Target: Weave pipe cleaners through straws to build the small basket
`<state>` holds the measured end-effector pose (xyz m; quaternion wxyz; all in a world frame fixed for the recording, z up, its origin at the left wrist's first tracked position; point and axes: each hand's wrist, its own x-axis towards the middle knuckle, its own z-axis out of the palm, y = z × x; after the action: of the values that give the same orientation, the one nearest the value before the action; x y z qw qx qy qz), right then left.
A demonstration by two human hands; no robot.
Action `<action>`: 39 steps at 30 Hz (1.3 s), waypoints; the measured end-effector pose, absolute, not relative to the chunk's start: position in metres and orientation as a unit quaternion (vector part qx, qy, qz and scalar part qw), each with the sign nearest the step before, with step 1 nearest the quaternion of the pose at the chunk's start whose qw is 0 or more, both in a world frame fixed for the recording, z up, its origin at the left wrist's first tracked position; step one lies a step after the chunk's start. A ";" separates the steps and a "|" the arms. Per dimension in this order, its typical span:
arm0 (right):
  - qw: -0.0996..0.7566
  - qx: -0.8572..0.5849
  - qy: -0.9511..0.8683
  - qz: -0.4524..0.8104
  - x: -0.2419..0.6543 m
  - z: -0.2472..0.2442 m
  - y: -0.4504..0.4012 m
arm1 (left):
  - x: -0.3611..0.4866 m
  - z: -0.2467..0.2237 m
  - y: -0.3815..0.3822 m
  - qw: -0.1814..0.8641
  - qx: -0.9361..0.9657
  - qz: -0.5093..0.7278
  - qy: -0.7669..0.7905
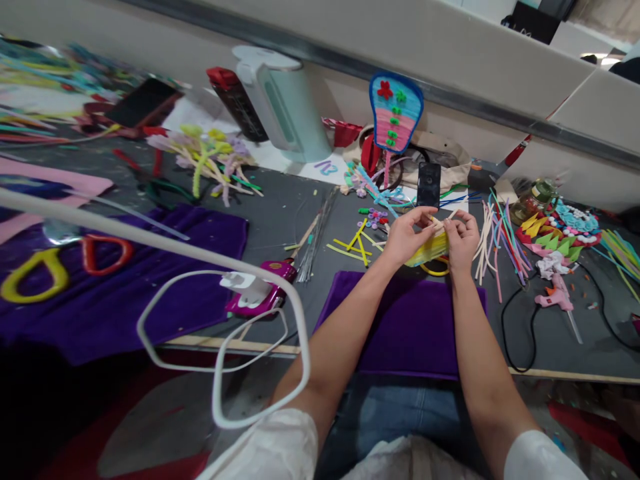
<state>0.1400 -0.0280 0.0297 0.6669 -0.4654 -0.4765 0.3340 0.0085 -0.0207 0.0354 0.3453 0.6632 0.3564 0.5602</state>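
Both hands are pinched on a yellow striped piece [428, 249] that looks made of pipe cleaners, held over the dark table. My left hand [407, 235] grips its left and upper side, with thumb and fingers pressed together. On its right side, my right hand [461, 239] pinches the upper edge, and pale tips stick up between the hands. A yellow ring-shaped handle [436, 269] shows just below the piece. Under my forearms lies a folded purple cloth [405, 320]. Short yellow pipe cleaners [357, 243] are left of my left hand, and cream ones [484, 243] are right of my right hand.
A white cable [295, 303] hangs close to the camera at left. A pink glue gun [556, 293] with a black cord lies at right, a magenta tool [265, 290] at left. Behind stand a kettle [287, 107], a bottle [237, 103] and a decorated panel [395, 113]. Scissors [103, 257] lie left.
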 end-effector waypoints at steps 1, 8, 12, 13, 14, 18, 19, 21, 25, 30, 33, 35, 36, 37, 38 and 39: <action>0.670 -0.463 -0.470 0.341 0.141 0.029 -0.027 | 0.008 0.035 -0.021 0.337 0.670 0.553 0.362; 0.669 -0.500 -0.427 0.346 0.151 0.027 -0.022 | 0.001 0.036 -0.022 0.362 0.700 0.512 0.341; 0.641 -0.510 -0.414 0.397 0.157 0.028 -0.022 | -0.001 0.039 -0.023 0.382 0.716 0.485 0.324; 0.632 -0.508 -0.418 0.409 0.159 0.029 -0.022 | 0.000 0.040 -0.023 0.385 0.721 0.479 0.320; 0.623 -0.504 -0.426 0.419 0.161 0.029 -0.022 | 0.000 0.041 -0.024 0.388 0.724 0.475 0.316; 0.574 -0.489 -0.468 0.462 0.173 0.031 -0.024 | -0.001 0.043 -0.025 0.398 0.719 0.481 0.303; 0.560 -0.488 -0.475 0.472 0.176 0.031 -0.025 | -0.002 0.043 -0.024 0.404 0.714 0.487 0.300; 0.534 -0.487 -0.488 0.490 0.180 0.032 -0.027 | -0.003 0.043 -0.024 0.415 0.704 0.497 0.292; 0.511 -0.484 -0.498 0.507 0.182 0.033 -0.029 | -0.005 0.042 -0.021 0.428 0.694 0.507 0.281; 0.517 -0.472 -0.483 0.526 0.178 0.037 -0.031 | -0.006 0.043 -0.020 0.443 0.684 0.511 0.272; 0.516 -0.456 -0.471 0.552 0.175 0.041 -0.033 | -0.006 0.045 -0.022 0.452 0.681 0.511 0.267; 0.510 -0.449 -0.465 0.568 0.174 0.042 -0.034 | -0.006 0.046 -0.023 0.461 0.680 0.507 0.262; 0.508 -0.446 -0.462 0.574 0.173 0.043 -0.034 | -0.006 0.046 -0.023 0.464 0.680 0.505 0.259; 0.508 -0.445 -0.457 0.579 0.173 0.043 -0.034 | -0.005 0.047 -0.023 0.467 0.679 0.505 0.257; 0.509 -0.445 -0.451 0.582 0.173 0.043 -0.034 | -0.005 0.047 -0.023 0.468 0.678 0.505 0.256; 0.512 -0.446 -0.445 0.584 0.173 0.042 -0.033 | -0.005 0.047 -0.023 0.469 0.678 0.505 0.255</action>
<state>0.1731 -0.0333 0.0425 0.5124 -0.4457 -0.4450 0.5837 -0.0053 -0.0233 0.0466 0.4694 0.6783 0.2546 0.5047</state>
